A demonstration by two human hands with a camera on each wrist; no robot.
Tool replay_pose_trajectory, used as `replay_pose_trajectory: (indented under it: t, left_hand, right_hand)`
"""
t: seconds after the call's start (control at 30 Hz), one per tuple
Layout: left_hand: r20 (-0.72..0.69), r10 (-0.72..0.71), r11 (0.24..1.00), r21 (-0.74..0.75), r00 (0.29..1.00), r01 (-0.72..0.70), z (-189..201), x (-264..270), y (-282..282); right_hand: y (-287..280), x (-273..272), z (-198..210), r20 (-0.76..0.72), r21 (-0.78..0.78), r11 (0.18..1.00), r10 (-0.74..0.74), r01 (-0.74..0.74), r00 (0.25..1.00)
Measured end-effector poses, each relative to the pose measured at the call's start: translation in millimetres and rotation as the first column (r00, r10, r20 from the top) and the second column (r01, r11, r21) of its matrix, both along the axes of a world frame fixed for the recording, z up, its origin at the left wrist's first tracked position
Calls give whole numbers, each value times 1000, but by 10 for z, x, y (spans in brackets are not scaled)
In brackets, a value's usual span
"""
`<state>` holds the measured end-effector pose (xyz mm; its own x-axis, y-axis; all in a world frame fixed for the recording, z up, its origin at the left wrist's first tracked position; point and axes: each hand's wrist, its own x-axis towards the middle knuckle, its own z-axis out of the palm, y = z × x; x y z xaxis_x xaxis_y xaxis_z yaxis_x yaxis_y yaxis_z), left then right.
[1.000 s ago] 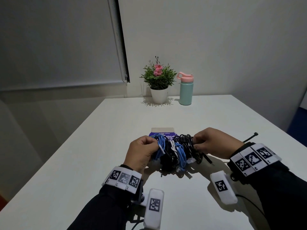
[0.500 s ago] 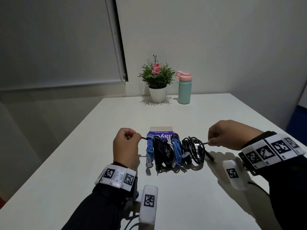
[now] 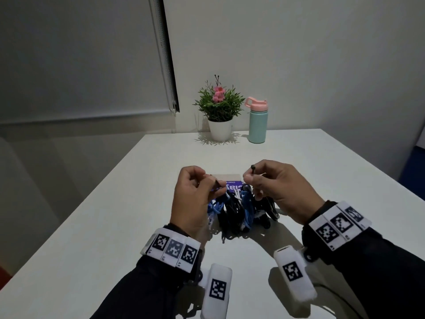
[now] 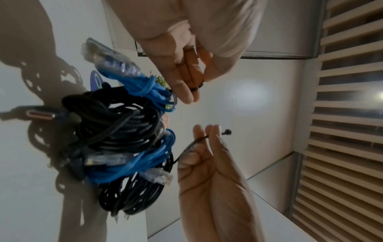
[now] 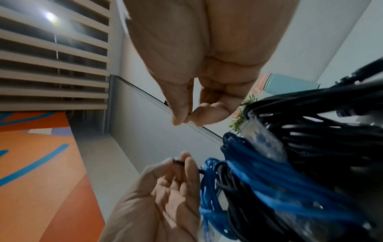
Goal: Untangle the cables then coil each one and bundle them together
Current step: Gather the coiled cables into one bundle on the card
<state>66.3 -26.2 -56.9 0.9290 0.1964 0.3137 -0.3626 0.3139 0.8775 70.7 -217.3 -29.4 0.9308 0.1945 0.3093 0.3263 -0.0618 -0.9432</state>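
Note:
Several coiled blue and black cables (image 3: 239, 208) hang as one bunch just above the white table (image 3: 138, 215), strung on a thin black tie. My left hand (image 3: 217, 187) pinches one end of the tie (image 5: 178, 162) over the bunch's left side. My right hand (image 3: 249, 178) pinches the other end (image 4: 199, 140), whose small head (image 3: 253, 168) sticks up above the fingers. The two hands are close together above the coils. Clear plugs on the blue cables (image 4: 111, 62) show in the left wrist view. How the tie runs through the coils is hidden.
A purple and white box (image 3: 233, 182) lies just behind the bunch. A potted plant (image 3: 219, 111) and a mint bottle with a pink lid (image 3: 257, 123) stand at the table's far edge. A wall and a window blind (image 3: 92, 54) rise behind.
Half a second ago my hands were spread wide, pulling the tie's ends sideways. Now they have come together over the bunch, with the ends raised.

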Motion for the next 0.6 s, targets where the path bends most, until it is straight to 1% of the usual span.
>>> replay_pose_trajectory:
  t: [0.1, 0.17, 0.33, 0.43, 0.47, 0.53, 0.6]
  left_hand:
    - [16, -74, 996, 46, 997, 73, -30, -53, -61]
    - [28, -107, 991, 84, 994, 104, -34, -81, -87]
    - [46, -105, 989, 105, 993, 100, -45, -86, -121]
    - [52, -95, 988, 128, 994, 88, -55, -90, -127]
    - [63, -77, 984, 167, 995, 65, -59, -95, -130]
    - [100, -32, 950, 313, 994, -1, -68, -104, -131]
    - [98, -53, 908, 418, 994, 7, -65, -116, -111]
  right_hand:
    - [67, -36, -30, 67, -51, 999, -13, 17, 998]
    - [98, -48, -57, 83, -65, 998, -6, 12, 997]
    - [119, -59, -92, 97, -39, 999, 12, -8, 995]
    - [122, -68, -89, 136, -80, 997, 17, -7, 991]
    - [124, -71, -89, 145, -83, 997, 18, -6, 989]
    - [119, -70, -86, 143, -46, 999, 9, -2, 990]
    - [100, -63, -82, 140, -7, 1000, 0, 1, 990]
